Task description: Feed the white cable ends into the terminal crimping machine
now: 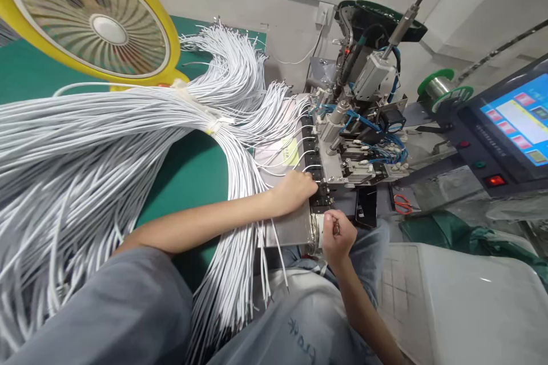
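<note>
My left hand [294, 191] is closed, with its fingertips at the row of black wire holders [314, 151] along the machine's front. Whatever it pinches is hidden behind the fingers. Nearer to my body, my right hand [339, 235] is curled shut beside the end of that row. Small dark bits show in its grip, too small to name. White cables [242, 182] lie in a thick bundle to the left, tied with a band [216, 124]. Several cable ends run into the holders. The soldering-type machine [342, 125] stands just beyond both hands.
A yellow fan [109, 28] stands at the upper left on the green table mat [184, 171]. To the right are a control screen [524, 120], a wire spool [443, 91], a black phone [366, 205], orange-handled scissors [402, 203] and a white bin [483, 296].
</note>
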`<state>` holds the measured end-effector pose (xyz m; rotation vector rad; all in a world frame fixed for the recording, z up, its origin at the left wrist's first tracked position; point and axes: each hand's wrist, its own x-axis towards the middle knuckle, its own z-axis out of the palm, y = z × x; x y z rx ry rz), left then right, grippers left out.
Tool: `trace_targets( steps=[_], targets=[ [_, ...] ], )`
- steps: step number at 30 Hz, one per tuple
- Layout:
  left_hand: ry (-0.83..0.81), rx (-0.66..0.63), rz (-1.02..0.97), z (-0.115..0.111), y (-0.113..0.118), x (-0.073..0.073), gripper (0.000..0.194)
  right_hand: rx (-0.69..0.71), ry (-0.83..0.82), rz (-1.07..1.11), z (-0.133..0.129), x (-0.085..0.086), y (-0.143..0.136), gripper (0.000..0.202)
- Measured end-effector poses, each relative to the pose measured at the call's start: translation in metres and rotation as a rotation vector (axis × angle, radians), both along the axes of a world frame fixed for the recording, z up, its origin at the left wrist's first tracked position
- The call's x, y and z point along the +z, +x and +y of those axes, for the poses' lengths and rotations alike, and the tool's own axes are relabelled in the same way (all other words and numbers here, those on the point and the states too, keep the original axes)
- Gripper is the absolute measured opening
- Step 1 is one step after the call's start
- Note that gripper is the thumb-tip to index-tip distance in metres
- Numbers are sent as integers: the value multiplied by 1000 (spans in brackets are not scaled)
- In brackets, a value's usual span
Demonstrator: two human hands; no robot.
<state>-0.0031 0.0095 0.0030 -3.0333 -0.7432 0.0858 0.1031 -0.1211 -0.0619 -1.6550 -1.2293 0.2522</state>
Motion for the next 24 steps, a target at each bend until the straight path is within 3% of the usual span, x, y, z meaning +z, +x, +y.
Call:
trace_targets(
  steps=[3, 8, 12, 15, 19, 24],
  targets=[
    [-19, -28, -6, 3, -3, 2, 22, 68, -108, -33, -3, 5, -12, 22],
    [-35, 5, 19, 14, -7, 10, 23, 454, -555, -175, -20, 18, -46, 27],
    [-76, -25, -69, 8, -4, 16, 22, 539, -676, -233, -28, 23, -59, 27],
    [-193, -113, -191, -9, -1, 18, 26, 508, -671, -186, -28, 28, -44, 22],
    [-352, -197, -344, -27, 2, 16, 35, 314, -481, -66, -18, 39, 2, 21],
    [-487, -233, -478, -21, 4, 8, 33, 104, -224, 377, 2, 51, 42, 12]
  ],
)
